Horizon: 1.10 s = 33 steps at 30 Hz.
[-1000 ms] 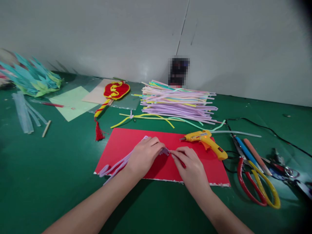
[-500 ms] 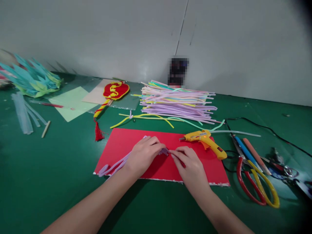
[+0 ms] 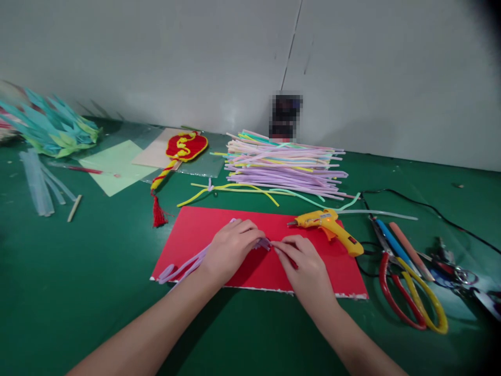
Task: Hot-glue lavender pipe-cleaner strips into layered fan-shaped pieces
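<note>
Over the red board point(image 3: 188, 230), my left hand point(image 3: 233, 248) is closed around lilac pipe cleaners point(image 3: 191, 261). Their looped ends trail out to the left, past the wrist, and the short tips poke out beyond the fingers on the right. Close by those tips, my right hand point(image 3: 307, 261) pinches thumb and forefinger together. What sits in that pinch is too small to make out. A yellow hot glue gun point(image 3: 332, 227) lies on the board's right part, its nozzle pointing left.
Behind the board lie a pile of pastel pipe cleaners point(image 3: 285, 162) and loose yellow and green ones point(image 3: 230, 187). Red-and-yellow-handled pliers point(image 3: 410, 292) and a black cord point(image 3: 430, 206) are at right. A tasselled fan ornament point(image 3: 187, 147) and glue sticks point(image 3: 35, 183) lie left.
Both hands keep almost the same pose and place on the pipe cleaners. Only a very slight shift of the whole view shows.
</note>
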Each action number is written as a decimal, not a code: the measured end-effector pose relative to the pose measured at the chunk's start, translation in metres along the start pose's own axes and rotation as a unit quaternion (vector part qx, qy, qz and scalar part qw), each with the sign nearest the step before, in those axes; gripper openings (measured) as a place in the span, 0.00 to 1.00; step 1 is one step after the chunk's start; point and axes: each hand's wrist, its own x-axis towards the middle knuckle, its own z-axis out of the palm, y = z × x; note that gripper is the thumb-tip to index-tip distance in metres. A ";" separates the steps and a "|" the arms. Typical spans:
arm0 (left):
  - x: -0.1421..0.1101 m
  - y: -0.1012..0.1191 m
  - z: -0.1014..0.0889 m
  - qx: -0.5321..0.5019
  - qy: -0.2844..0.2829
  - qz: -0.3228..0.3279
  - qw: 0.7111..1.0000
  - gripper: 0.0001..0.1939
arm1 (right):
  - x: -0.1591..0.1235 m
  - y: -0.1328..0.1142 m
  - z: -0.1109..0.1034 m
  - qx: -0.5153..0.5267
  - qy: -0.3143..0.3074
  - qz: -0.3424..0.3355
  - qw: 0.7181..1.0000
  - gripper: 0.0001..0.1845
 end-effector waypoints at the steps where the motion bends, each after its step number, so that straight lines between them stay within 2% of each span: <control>1: 0.000 0.000 0.000 -0.002 0.001 -0.002 1.000 0.09 | 0.000 0.000 0.000 0.000 -0.001 0.001 1.000 0.13; 33: 0.001 -0.002 -0.001 -0.015 -0.006 0.007 1.000 0.09 | 0.000 0.000 0.000 0.011 -0.013 0.005 1.000 0.13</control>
